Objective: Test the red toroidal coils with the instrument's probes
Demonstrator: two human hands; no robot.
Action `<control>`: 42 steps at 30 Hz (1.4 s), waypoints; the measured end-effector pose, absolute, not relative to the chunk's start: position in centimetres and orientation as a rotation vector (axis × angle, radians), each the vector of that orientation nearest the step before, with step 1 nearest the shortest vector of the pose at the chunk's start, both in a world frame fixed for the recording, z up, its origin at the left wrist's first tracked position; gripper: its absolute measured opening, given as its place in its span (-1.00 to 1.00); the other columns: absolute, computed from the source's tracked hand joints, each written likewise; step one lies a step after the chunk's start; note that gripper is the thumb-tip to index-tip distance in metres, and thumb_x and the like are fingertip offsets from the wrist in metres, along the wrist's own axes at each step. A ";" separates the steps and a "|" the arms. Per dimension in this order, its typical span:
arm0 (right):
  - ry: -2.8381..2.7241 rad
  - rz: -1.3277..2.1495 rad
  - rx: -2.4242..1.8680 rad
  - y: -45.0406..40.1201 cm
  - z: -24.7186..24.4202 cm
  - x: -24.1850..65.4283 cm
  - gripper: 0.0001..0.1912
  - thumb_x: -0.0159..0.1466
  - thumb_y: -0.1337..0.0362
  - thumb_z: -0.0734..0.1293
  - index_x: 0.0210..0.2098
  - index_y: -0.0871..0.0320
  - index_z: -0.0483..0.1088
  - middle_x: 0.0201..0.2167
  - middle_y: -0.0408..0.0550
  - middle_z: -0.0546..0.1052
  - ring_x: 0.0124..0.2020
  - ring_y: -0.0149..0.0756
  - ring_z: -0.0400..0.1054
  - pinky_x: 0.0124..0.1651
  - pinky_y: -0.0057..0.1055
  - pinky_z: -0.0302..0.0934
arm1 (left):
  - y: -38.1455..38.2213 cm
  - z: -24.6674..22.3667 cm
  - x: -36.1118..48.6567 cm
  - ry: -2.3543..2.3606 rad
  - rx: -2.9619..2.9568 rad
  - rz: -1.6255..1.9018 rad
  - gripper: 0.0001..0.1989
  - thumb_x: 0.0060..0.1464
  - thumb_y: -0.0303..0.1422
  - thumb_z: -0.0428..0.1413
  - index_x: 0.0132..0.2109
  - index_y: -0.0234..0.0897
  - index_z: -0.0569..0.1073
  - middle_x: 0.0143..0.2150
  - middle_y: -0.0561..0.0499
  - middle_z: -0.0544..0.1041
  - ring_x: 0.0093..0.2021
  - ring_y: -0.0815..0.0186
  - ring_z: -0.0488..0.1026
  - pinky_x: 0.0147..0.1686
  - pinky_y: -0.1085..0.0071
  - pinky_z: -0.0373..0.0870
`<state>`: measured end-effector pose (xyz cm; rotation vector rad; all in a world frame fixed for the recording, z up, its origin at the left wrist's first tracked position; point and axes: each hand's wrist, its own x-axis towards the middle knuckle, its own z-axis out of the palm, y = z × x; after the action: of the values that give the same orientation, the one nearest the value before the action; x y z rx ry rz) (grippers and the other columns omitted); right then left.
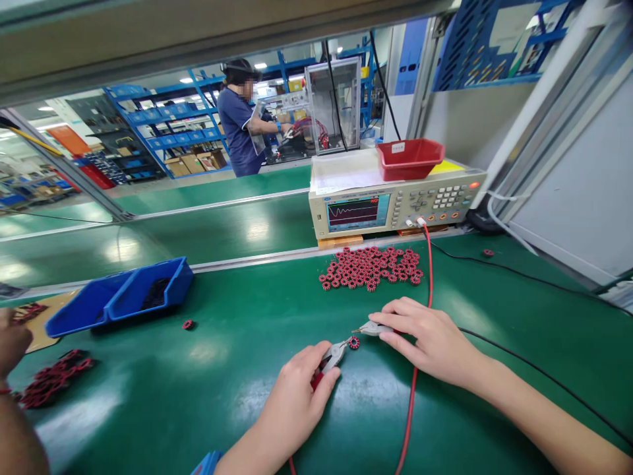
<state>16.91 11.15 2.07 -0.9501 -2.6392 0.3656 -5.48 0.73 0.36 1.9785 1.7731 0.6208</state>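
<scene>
Between my hands a small ring-shaped coil (354, 342), wound in red and black, lies on the green bench top (237, 402). My left hand (302, 386) is closed around a grey test clip with a red grip (334, 355), its tip touching or very close to the coil's left side. A second grey test clip (372, 328) is pinched in my right hand (428, 335); its jaws point left, just above the coil. Whether the jaws grip the coil's wire ends is too small to tell. A large pile of similar coils (372, 267) sits beyond my hands.
A bench tester (395, 201) with a lit screen stands behind the pile, carrying a red bin (410, 158). From it a red cable (430, 270) runs past my right hand. Blue bins (171, 284) and more coils (54, 379) lie left, beside another person's hand (12, 343).
</scene>
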 end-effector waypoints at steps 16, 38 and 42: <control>-2.658 0.384 -0.955 11.1 1.9 16.9 -0.71 0.32 0.19 0.11 -0.04 -0.01 0.35 -0.19 -0.09 0.43 -0.19 -0.28 0.29 -0.29 -0.35 0.21 | 0.8 0.3 -5.4 1.761 1.956 0.627 -0.71 0.15 -0.34 -0.01 0.01 -0.30 0.36 -0.15 -0.10 0.51 -0.18 0.20 0.45 -0.14 0.27 0.40; -2.620 0.404 -0.901 10.7 2.2 17.0 -0.72 0.30 0.21 0.15 -0.05 -0.01 0.36 -0.21 -0.11 0.44 -0.20 -0.30 0.28 -0.26 -0.39 0.18 | 1.1 -0.2 -5.8 1.811 2.015 0.653 -0.71 0.15 -0.31 -0.01 0.00 -0.29 0.37 -0.11 -0.09 0.52 -0.14 0.22 0.47 -0.13 0.32 0.42; -2.629 0.425 -0.878 10.7 2.4 17.0 -0.72 0.29 0.22 0.16 -0.05 -0.02 0.36 -0.21 -0.11 0.44 -0.20 -0.31 0.28 -0.27 -0.40 0.17 | 1.0 -0.3 -5.8 1.826 2.017 0.651 -0.70 0.15 -0.30 0.00 0.01 -0.29 0.37 -0.10 -0.10 0.52 -0.12 0.21 0.47 -0.11 0.31 0.42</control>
<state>16.97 10.67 2.35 -0.8784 -2.6295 0.4249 -5.84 1.03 -0.33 2.0174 1.8259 0.6513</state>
